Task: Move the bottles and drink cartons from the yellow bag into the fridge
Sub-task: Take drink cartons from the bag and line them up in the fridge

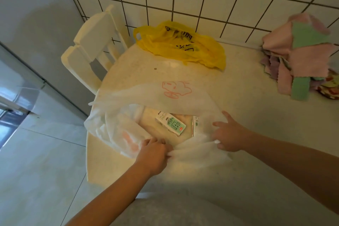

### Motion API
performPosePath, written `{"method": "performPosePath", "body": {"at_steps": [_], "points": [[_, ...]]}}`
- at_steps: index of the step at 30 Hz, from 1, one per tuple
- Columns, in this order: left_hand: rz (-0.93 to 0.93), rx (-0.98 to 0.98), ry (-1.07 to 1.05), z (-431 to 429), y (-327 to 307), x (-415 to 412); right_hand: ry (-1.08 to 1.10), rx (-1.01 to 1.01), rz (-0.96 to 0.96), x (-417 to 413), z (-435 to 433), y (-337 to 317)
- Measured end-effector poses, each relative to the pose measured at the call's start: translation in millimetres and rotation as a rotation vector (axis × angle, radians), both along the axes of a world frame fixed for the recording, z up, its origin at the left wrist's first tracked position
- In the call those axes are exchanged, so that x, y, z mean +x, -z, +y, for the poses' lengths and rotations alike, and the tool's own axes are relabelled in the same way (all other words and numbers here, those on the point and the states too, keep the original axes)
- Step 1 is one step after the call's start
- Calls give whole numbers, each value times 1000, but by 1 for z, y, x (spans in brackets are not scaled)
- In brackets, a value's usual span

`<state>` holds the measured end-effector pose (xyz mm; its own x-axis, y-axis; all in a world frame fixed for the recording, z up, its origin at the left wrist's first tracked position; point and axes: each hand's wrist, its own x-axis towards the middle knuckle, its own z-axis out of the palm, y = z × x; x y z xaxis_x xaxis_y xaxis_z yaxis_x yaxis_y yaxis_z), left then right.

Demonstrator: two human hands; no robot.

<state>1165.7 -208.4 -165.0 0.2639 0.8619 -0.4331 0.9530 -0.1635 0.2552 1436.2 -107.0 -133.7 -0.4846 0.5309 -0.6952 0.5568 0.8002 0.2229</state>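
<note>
- Head view, lower centre: my left hand (154, 154) is closed on the near rim of a thin white bag (183, 97), bunching the film. My right hand (230, 134) pinches the same rim just to the right, with its forefinger held out straight. Between them the mouth is pulled open.
- Inside, at frame centre, a green-and-white drink carton (171, 124) lies flat, touching a clear packet (195, 126).
- The yellow bag (183, 46) lies slumped at upper centre on the table (238, 97), against the tiled wall and well apart from both hands. I cannot tell what it holds.
- The fridge (23, 82) fills the left edge, beyond a white chair (91, 42). A stack of cloths (300, 57) sits far right.
- Risks, as I judge them: I am working the white bag, so the yellow one may go unemptied. The film could tear or slip from my pinch. The bag sits near the table's left edge, so a hard tug could drag it off.
</note>
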Motion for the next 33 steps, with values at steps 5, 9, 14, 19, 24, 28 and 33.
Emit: {"method": "performPosePath", "body": {"at_steps": [5,9,14,19,24,28,33], "points": [[15,-120,-28,-5,-7,-3,77,-47,128,-5,-15,8],[-13,-156,-36,-9,-8,-2,107,-66,112,-2,-18,11],[-217,-10,-184,-1,-8,-12,304,55,293,-7,-21,9],[-173,122,-164,19,4,-27,146,443,713,-32,-24,25],[-4,16,-123,31,8,-37,352,357,646,-69,-20,35],[77,-26,-76,33,7,-52,339,356,632,-101,-15,39],[115,-10,-98,33,10,-69,445,289,522,-139,-11,54]]}}
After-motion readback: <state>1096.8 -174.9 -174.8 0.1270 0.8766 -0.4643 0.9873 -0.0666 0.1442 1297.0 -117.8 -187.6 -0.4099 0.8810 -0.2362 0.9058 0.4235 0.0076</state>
